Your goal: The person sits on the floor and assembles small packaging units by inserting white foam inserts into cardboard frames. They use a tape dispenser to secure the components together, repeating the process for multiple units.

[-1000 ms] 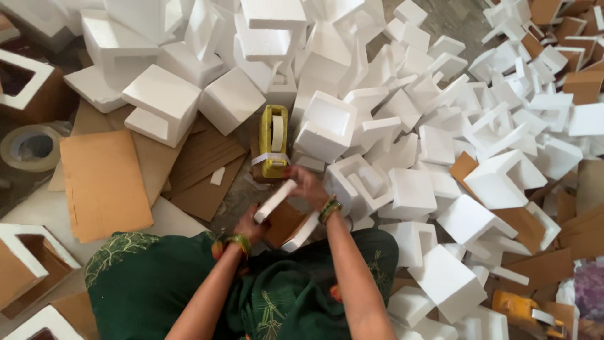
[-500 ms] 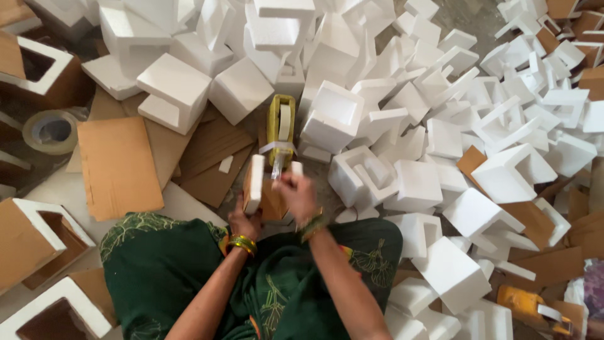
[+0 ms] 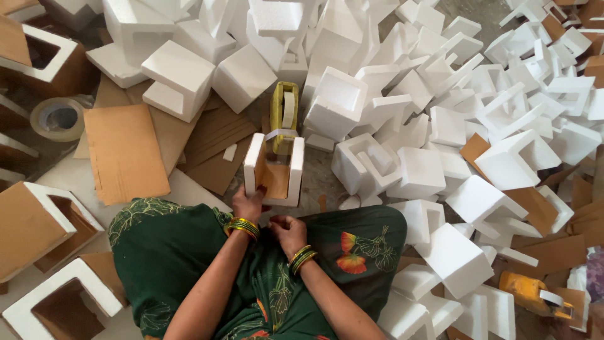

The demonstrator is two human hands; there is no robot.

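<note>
I sit on the floor in green patterned clothing. My left hand (image 3: 247,203) grips the near left corner of a U-shaped white foam piece (image 3: 274,169) that has brown cardboard inside it. A strip of clear tape runs across its far end from a yellow tape dispenser (image 3: 284,112) just beyond. My right hand (image 3: 287,232) rests curled over my lap, just below the foam piece; I cannot tell whether it holds anything.
A big heap of white foam blocks (image 3: 453,119) fills the far and right side. Flat cardboard sheets (image 3: 124,151) lie at the left. Foam-and-cardboard boxes (image 3: 38,226) sit at the left. A tape roll (image 3: 58,118) lies far left; another yellow dispenser (image 3: 531,294) lower right.
The foam piece went from being held up in both hands to lying flat on the floor before the dispenser. My right hand has dropped back to my lap.
</note>
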